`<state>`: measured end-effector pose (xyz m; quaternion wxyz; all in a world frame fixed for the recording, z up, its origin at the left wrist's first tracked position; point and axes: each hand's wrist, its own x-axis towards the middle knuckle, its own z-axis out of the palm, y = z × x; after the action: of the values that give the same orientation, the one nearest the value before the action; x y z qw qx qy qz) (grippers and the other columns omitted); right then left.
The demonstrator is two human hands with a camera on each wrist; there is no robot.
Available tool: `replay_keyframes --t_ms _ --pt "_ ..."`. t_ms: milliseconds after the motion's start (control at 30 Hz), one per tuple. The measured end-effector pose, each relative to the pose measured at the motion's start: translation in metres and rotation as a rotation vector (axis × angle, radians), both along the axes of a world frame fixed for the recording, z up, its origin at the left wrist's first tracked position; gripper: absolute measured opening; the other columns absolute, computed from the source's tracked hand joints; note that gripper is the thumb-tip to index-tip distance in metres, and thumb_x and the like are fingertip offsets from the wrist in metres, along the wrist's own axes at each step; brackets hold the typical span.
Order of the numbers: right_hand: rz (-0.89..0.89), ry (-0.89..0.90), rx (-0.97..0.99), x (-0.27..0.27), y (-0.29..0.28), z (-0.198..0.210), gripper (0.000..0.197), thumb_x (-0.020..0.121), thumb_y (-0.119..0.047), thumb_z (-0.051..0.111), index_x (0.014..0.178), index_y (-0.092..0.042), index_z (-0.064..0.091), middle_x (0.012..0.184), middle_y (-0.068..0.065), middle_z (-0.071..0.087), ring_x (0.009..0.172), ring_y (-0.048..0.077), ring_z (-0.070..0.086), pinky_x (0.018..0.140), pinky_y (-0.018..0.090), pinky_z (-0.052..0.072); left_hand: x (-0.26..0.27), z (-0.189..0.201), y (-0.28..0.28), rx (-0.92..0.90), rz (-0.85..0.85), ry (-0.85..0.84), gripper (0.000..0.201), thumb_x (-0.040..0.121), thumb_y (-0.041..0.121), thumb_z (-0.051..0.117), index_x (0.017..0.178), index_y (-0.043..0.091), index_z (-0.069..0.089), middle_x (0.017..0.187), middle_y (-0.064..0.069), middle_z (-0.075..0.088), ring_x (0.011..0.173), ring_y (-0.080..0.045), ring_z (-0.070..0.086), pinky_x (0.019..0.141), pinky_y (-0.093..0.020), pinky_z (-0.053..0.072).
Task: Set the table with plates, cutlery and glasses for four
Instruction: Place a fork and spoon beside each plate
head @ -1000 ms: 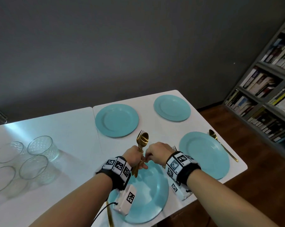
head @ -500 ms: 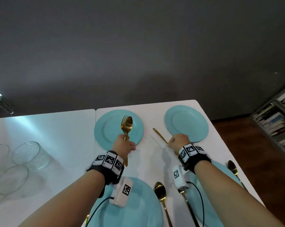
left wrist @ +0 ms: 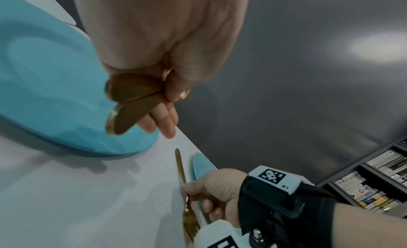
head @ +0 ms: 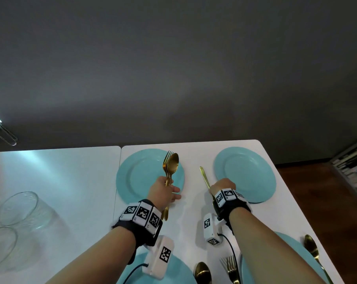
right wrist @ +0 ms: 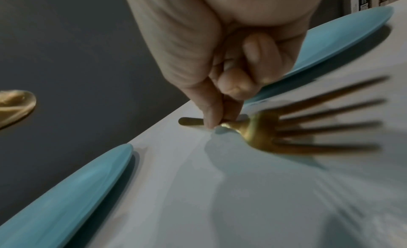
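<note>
My left hand (head: 169, 193) grips a bundle of gold cutlery (head: 170, 165), a fork and spoons, upright over the right side of the far left teal plate (head: 140, 177). Its handle ends (left wrist: 127, 103) stick out below the fist. My right hand (head: 222, 186) pinches a gold fork (right wrist: 259, 130) near its neck. The handle (head: 204, 177) points away and the tines (left wrist: 190, 229) point back under my wrist. This fork is low at the white table (head: 194, 218), just left of the far right plate (head: 247, 173); I cannot tell whether it touches.
Two more teal plates sit at the near edge, one (head: 179, 271) below my left wrist, one (head: 296, 249) under my right forearm. A spoon (head: 203, 272) and fork (head: 230, 267) lie between them, another spoon (head: 312, 249) at the right. Empty glasses (head: 19, 208) stand left; bookshelves (head: 353, 171) right.
Both hands were together at the cutlery bundle over the near plate. They have since reached out to the far plates, the right hand carrying one fork apart, now lower by the far right plate.
</note>
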<state>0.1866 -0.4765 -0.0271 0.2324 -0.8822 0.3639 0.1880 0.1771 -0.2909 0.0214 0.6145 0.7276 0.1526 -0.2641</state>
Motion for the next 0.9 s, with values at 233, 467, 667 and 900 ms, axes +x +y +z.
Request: replay_keyframes --t_ms 233,467,667,900 --pt "-0.147 -0.080 0.046 0.017 -0.003 -0.006 0.030 0.083 -0.015 0.063 0.061 -0.011 0.042 0.074 0.006 0.054 0.076 0.025 0.057 0.063 0.025 0.045 0.009 0.001 -0.001 0.008 -0.031 -0.014 0.015 0.098 0.003 0.032 0.108 0.009 0.042 0.094 -0.009 0.061 0.064 -0.016 0.061 0.060 -0.023 0.048" --pt "-0.171 -0.117 0.003 0.033 -0.008 -0.008 0.025 0.081 -0.017 0.065 0.102 -0.005 0.061 0.105 0.013 0.067 0.095 0.031 0.066 0.075 0.032 0.052 0.012 -0.004 0.000 -0.004 -0.059 0.021 0.013 0.099 0.003 0.034 0.109 0.008 0.041 0.091 -0.008 0.061 0.070 -0.021 0.062 0.051 -0.016 0.051" --pt "-0.201 -0.110 0.029 0.044 -0.015 -0.011 0.028 0.083 -0.022 0.066 0.105 -0.005 0.061 0.107 0.014 0.067 0.098 0.032 0.065 0.078 0.033 0.052 0.018 -0.009 -0.007 0.003 -0.058 0.016 0.014 0.097 0.002 0.035 0.108 0.009 0.042 0.082 -0.003 0.059 0.065 -0.016 0.061 0.061 -0.020 0.049" --pt "-0.211 -0.136 0.010 0.048 -0.017 -0.012 0.032 0.084 -0.022 0.066 0.110 -0.005 0.058 0.113 0.014 0.065 0.103 0.032 0.063 0.083 0.035 0.052 0.023 -0.010 -0.017 -0.011 -0.066 0.037 0.014 0.097 0.003 0.035 0.107 0.011 0.042 0.081 -0.003 0.059 0.064 -0.016 0.061 0.060 -0.022 0.048"
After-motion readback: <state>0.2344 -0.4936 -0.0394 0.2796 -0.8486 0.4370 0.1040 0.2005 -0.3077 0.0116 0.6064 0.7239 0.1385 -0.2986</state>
